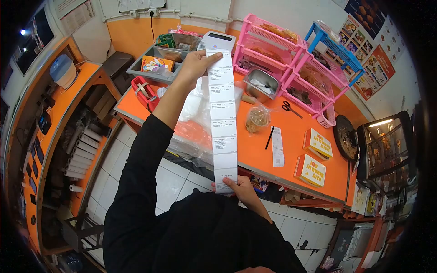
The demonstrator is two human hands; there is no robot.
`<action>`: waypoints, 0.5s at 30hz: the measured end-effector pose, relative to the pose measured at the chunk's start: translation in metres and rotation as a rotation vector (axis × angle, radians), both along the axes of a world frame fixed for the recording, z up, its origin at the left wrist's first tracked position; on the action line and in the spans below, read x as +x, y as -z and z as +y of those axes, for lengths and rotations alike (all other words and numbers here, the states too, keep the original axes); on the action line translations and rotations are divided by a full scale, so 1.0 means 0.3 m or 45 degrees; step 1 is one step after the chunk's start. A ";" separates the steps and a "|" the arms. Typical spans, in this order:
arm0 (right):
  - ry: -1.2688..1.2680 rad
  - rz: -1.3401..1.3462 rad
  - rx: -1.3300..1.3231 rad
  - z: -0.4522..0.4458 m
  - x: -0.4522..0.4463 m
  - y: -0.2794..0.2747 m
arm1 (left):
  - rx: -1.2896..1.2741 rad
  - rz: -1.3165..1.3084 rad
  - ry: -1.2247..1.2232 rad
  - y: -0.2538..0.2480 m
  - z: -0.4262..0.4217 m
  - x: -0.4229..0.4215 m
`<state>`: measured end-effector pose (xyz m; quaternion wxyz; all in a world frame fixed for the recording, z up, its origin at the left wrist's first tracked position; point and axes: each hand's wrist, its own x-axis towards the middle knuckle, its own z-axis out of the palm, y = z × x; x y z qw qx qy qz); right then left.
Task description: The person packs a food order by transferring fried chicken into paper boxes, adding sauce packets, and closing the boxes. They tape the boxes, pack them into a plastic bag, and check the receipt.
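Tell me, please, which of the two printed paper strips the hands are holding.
The long label strip, its top in the left hand and its bottom in the right hand; the shorter strip lies on the orange table.

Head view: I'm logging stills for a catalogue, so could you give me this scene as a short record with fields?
Left hand: grips the strip's upper end
Right hand: grips the strip's lower end
Strip: white paper, printed in sections, stretched between both hands
Printer: at the strip's upper end; whether they are joined is unclear
Table: orange top
Receipt: on the table, beside a slim black stick
Boxes: two, yellow and white
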<state>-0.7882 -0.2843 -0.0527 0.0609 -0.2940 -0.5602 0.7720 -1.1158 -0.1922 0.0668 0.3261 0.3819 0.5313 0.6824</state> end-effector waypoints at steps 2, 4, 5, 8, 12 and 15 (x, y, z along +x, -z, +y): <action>0.018 0.050 -0.035 0.001 0.003 0.025 | 0.021 0.003 -0.007 0.003 0.001 -0.009; -0.005 0.086 -0.042 -0.001 0.003 0.037 | 0.032 0.013 -0.041 0.002 0.001 -0.022; -0.035 0.098 -0.029 -0.001 0.001 0.037 | 0.034 0.021 -0.071 -0.001 -0.001 -0.032; -0.097 0.117 -0.041 -0.004 0.000 0.041 | 0.101 0.001 -0.102 -0.004 0.014 -0.095; -0.109 0.121 -0.125 -0.010 0.000 0.016 | 0.085 0.043 -0.163 -0.024 0.015 -0.146; -0.118 0.089 -0.021 -0.013 -0.012 -0.029 | 0.015 0.439 -0.204 0.024 0.020 -0.123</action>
